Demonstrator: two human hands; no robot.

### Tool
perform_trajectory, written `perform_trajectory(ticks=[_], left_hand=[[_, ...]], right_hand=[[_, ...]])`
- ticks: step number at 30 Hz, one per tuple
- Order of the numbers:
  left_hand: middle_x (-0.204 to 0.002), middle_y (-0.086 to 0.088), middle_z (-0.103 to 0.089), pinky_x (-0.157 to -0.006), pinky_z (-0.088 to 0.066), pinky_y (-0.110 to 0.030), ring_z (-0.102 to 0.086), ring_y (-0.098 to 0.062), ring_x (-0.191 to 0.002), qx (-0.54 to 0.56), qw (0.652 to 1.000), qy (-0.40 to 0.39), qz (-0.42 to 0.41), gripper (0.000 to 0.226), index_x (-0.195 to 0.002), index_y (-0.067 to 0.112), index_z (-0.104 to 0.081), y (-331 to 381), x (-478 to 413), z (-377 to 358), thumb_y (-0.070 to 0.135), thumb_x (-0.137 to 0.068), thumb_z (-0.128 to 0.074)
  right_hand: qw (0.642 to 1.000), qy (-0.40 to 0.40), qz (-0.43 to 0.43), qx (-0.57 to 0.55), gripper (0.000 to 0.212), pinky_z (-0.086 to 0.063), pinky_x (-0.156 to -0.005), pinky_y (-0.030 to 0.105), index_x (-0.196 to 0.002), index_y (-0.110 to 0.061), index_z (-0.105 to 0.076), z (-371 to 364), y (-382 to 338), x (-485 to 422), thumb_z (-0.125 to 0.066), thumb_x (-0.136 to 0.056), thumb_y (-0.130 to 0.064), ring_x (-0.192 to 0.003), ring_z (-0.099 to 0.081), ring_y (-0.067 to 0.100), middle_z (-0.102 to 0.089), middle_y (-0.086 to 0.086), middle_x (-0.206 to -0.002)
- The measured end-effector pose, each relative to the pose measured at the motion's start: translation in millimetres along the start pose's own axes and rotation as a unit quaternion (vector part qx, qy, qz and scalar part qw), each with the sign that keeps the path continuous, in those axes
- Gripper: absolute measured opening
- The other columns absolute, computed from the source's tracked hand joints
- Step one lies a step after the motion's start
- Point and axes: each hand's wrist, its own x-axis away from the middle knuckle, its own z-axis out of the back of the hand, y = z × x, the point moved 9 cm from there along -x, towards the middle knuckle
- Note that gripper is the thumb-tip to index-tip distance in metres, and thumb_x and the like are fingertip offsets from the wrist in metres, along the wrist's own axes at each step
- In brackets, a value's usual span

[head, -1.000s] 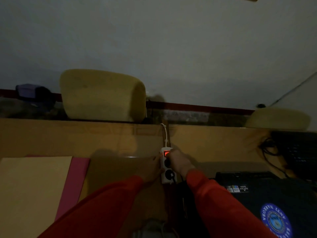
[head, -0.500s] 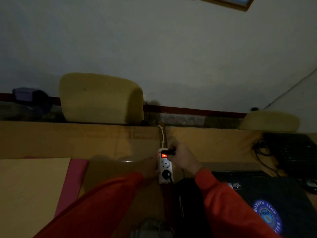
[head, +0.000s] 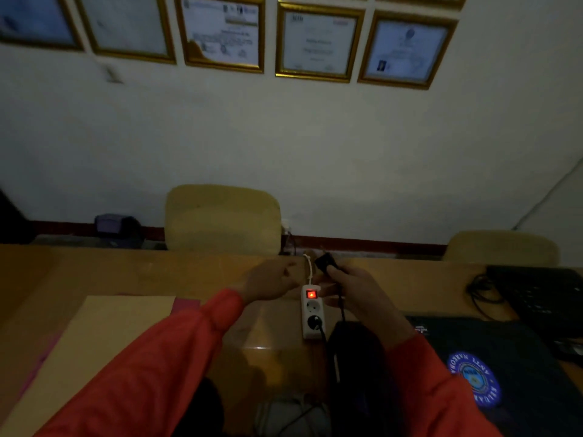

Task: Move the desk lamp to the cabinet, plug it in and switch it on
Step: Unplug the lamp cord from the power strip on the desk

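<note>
A white power strip (head: pixel 312 313) lies on the wooden desk (head: pixel 157 272), its red switch lit. One socket is bare, the near one holds a black plug. My right hand (head: pixel 350 288) holds a black plug (head: pixel 325 262) lifted above the strip's far end, its black cord (head: pixel 341 307) hanging down toward a dark object (head: pixel 353 348) in front of me. My left hand (head: pixel 271 282) hovers just left of the strip, fingers loosely apart, holding nothing. The room is dim; I cannot tell whether the dark object is the lamp.
Tan and pink folders (head: pixel 104 335) lie at the left. A dark laptop with a round blue sticker (head: pixel 473 376) sits at the right, a black keyboard (head: pixel 542 298) and cables beyond it. Two yellow chair backs (head: pixel 222 216) stand behind the desk. Framed certificates (head: pixel 317 42) hang on the wall.
My right hand has pulled the black plug out of the strip and raised it. My left hand has let go of the strip and drawn back. The view has tilted upward.
</note>
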Motion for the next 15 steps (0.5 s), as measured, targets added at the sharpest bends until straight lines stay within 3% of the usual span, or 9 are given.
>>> perform_trajectory(ticks=[5,7,10,12,15], left_hand=[[-0.122,-0.007,-0.060,-0.085,-0.045,-0.029,-0.059,-0.023,-0.106,0.011,0.999,0.053,0.006,0.047,-0.134,0.016,-0.045,36,64,20,0.032,-0.091,-0.055],[-0.114,-0.004,-0.060,-0.084,-0.047,-0.025,-0.060,-0.023,-0.101,0.047,0.996,0.080,-0.003,0.043,-0.132,0.015,-0.048,51,91,26,0.027,-0.092,-0.054],[-0.112,-0.004,-0.063,-0.073,-0.041,0.000,-0.058,-0.008,-0.094,0.120,0.982,0.148,-0.010,0.036,-0.127,0.015,-0.053,61,140,33,0.019,-0.092,-0.055],[-0.114,0.001,-0.065,-0.078,-0.043,-0.003,-0.057,0.000,-0.097,0.156,0.971,0.182,-0.003,0.033,-0.125,0.022,-0.055,57,175,29,0.021,-0.092,-0.056],[-0.114,0.006,-0.067,-0.086,-0.047,-0.014,-0.059,-0.002,-0.105,0.215,0.950,0.227,0.024,0.030,-0.122,0.028,-0.057,43,225,16,0.024,-0.092,-0.055]], right_hand=[[0.998,-0.040,0.021,-0.033,0.018,-0.050,-0.046,0.022,-0.098,-0.014,-0.063,-12,-11,42,-0.045,-0.100,-0.017,-0.050,-0.065,0.010,-0.076,-0.004,-0.064],[0.996,-0.055,0.021,-0.060,0.018,-0.048,-0.041,0.020,-0.098,-0.012,-0.062,-15,-9,54,-0.044,-0.100,-0.016,-0.045,-0.063,0.008,-0.075,-0.003,-0.062],[0.993,-0.086,0.025,-0.082,0.017,-0.042,-0.039,0.019,-0.100,-0.012,-0.062,-21,0,69,-0.046,-0.099,-0.016,-0.043,-0.060,0.009,-0.075,-0.001,-0.064],[0.991,-0.102,0.021,-0.082,0.014,-0.037,-0.041,0.020,-0.100,-0.012,-0.060,-25,12,77,-0.048,-0.098,-0.017,-0.044,-0.057,0.009,-0.076,0.000,-0.068],[0.988,-0.125,0.009,-0.094,0.011,-0.034,-0.038,0.017,-0.096,-0.012,-0.059,-33,31,91,-0.050,-0.098,-0.017,-0.044,-0.054,0.007,-0.076,0.003,-0.076]])
